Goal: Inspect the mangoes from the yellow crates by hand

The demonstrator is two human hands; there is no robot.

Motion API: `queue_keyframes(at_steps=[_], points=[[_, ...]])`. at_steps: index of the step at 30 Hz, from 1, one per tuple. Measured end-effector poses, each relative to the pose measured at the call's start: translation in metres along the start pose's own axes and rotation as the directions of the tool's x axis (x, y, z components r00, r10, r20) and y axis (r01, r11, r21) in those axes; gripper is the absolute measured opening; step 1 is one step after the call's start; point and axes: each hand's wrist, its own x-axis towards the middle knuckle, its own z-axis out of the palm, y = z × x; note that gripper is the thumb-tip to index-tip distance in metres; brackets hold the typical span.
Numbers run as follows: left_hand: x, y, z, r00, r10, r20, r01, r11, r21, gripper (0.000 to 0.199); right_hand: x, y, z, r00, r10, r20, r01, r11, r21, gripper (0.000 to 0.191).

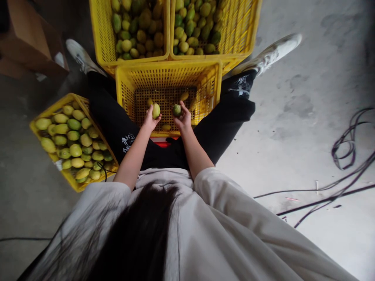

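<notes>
Across a grey concrete floor, a person in a pale shirt and black trousers spreads both legs around yellow plastic crates of lemon-like fruit. At the far side, a far left crate and a far right crate stand side by side, each bearing a heap of yellow and green fruit. Nearer, a middle crate lies between the legs with only a few loose fruits on its latticed base, while a left crate beside the left leg is well filled. Over the middle crate, the left hand has its grip closed around a yellow-green fruit; just to the right, the right hand grasps a darker green fruit, the 2 apart from each other. Holding 1 fruit per hand well likely calls for light finger pressure, thumb opposed to fingers, so skins do not bruise. Keeping both hands low and well inside the crate's rim should make any slip a short drop.
</notes>
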Motion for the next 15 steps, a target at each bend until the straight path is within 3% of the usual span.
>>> queue_keyframes(at_steps=[4, 5, 9, 15], points=[[-0.0033, 0.0013, 0.0011, 1.0, -0.014, 0.021, 0.014, 1.0, 0.005, 0.038, -0.0015, -0.0024, 0.0001, 0.997, -0.014, 0.08, 0.015, 1.0, -0.012, 0.003], [-0.0038, 0.0018, 0.0011, 0.999, -0.01, 0.03, 0.01, 1.0, 0.003, 0.037, -0.0015, -0.0039, -0.0004, 0.997, 0.005, 0.08, -0.006, 1.0, 0.002, 0.009], [-0.0029, 0.0022, -0.0003, 0.999, 0.032, 0.038, -0.032, 0.999, -0.007, 0.029, -0.0018, -0.0075, -0.002, 0.997, 0.067, 0.045, -0.069, 0.997, 0.034, 0.024], [-0.0043, 0.0006, 0.0002, 0.997, 0.078, 0.025, -0.078, 0.997, -0.013, 0.023, -0.0023, -0.0023, 0.0014, 0.998, 0.052, -0.023, -0.051, 0.998, 0.033, 0.014]])
